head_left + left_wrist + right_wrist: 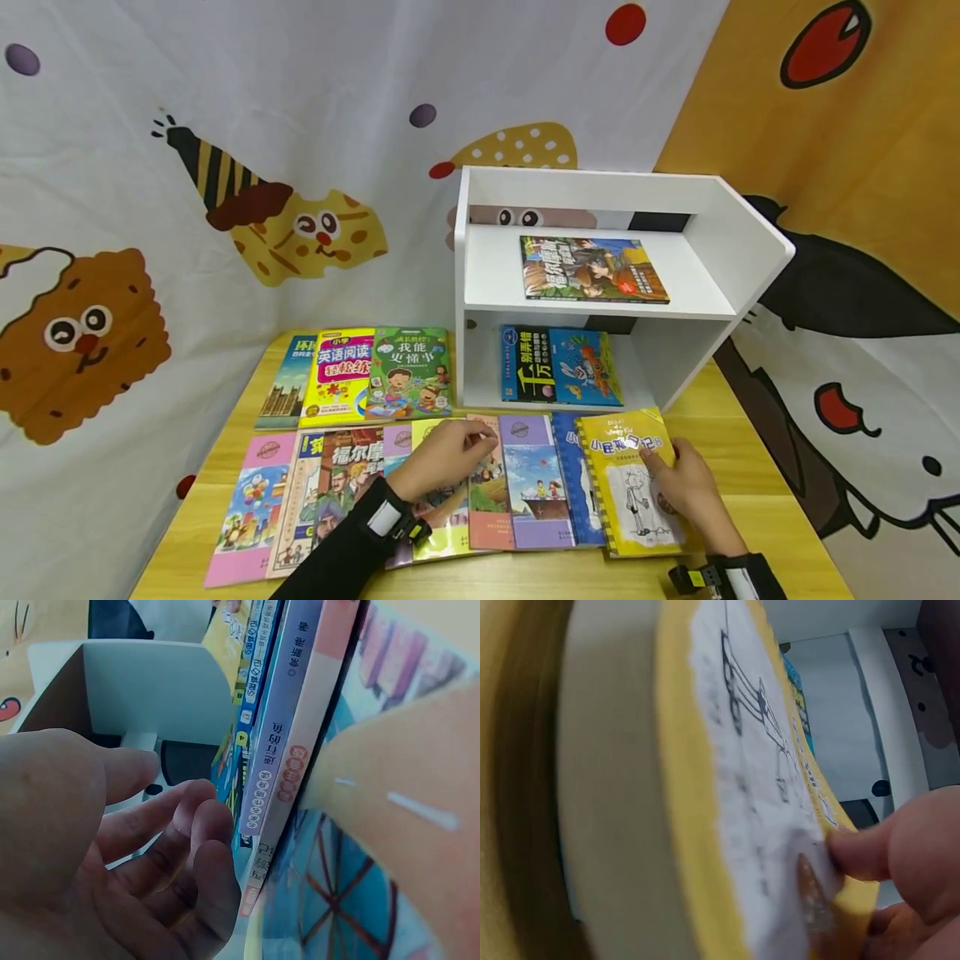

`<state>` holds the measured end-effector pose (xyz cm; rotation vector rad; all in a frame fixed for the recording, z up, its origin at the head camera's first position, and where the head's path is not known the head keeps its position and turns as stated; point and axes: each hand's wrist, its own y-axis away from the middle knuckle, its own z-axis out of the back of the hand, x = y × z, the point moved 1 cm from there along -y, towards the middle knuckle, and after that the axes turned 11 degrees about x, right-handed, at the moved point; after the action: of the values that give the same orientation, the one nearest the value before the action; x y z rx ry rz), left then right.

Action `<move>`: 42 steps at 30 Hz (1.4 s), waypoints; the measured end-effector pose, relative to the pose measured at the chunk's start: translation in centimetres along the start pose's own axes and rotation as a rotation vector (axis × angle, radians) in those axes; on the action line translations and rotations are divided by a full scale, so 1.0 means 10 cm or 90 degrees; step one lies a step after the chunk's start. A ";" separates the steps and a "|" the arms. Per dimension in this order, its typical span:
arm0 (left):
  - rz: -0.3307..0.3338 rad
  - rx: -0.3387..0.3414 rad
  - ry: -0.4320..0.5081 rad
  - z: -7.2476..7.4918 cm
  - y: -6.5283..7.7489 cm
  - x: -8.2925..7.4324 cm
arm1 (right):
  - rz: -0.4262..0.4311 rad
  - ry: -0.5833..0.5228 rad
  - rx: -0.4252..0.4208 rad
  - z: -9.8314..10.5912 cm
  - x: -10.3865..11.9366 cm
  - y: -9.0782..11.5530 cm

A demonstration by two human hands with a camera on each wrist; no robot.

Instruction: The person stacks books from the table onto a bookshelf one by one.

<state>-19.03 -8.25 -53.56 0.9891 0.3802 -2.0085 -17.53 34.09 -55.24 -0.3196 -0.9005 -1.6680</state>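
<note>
At the right end of the front row, my right hand grips a yellow comic book by its right edge, thumb on the cover. The right wrist view shows the thumb pressing that cover and the thick page block beside it. My left hand hovers over the middle of the row, fingers loosely bent and holding nothing. Near it lie a salmon-spined book and a purple book. The yellow book overlaps a blue book. In the left wrist view, the left fingers are beside several book spines.
A white two-level shelf stands behind the row, with a detective book on top and a blue-and-black book below. Left of it lie a green book and a yellow-pink book. A pink book ends the row.
</note>
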 end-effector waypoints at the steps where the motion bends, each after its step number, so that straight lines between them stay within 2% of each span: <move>1: -0.001 0.000 0.002 0.01 0.00 -0.01 | 0.008 0.001 -0.008 0.00 0.02 0.02; 6: -0.015 -0.012 0.027 0.05 -0.01 -0.11 | 0.044 -0.014 -0.049 -0.02 0.13 0.10; 11: -0.040 -0.054 0.070 0.11 -0.03 -0.27 | 0.103 -0.133 -0.074 -0.07 0.33 0.22; 14: -0.079 -0.079 0.098 0.17 -0.05 -0.40 | 0.166 -0.208 -0.090 -0.06 0.51 0.30; 18: -0.158 -0.097 0.100 0.23 -0.13 -0.59 | 0.255 -0.251 -0.118 -0.05 0.78 0.41; 21: -0.214 -0.084 0.083 0.27 -0.18 -0.74 | 0.335 -0.260 -0.121 -0.05 0.96 0.47; 24: -0.256 -0.037 0.091 0.28 -0.21 -0.85 | 0.411 -0.257 -0.091 -0.07 1.10 0.49; 27: -0.283 0.006 0.116 0.29 -0.23 -0.92 | 0.457 -0.252 -0.066 -0.10 1.18 0.49; 30: -0.305 0.015 0.105 0.30 -0.23 -0.94 | 0.468 -0.242 -0.057 -0.13 1.20 0.49; 33: -0.322 0.007 0.051 0.29 -0.24 -0.94 | 0.467 -0.223 -0.049 -0.14 1.20 0.48; 38: -0.324 -0.009 -0.037 0.26 -0.24 -0.95 | 0.452 -0.210 -0.048 -0.15 1.20 0.47; 42: -0.319 -0.040 -0.063 0.24 -0.22 -0.98 | 0.434 -0.209 -0.057 -0.15 1.19 0.47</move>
<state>-18.69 -2.86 -44.73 0.8048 0.6851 -2.4633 -16.53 24.31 -46.86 -0.8753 -0.8279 -1.0343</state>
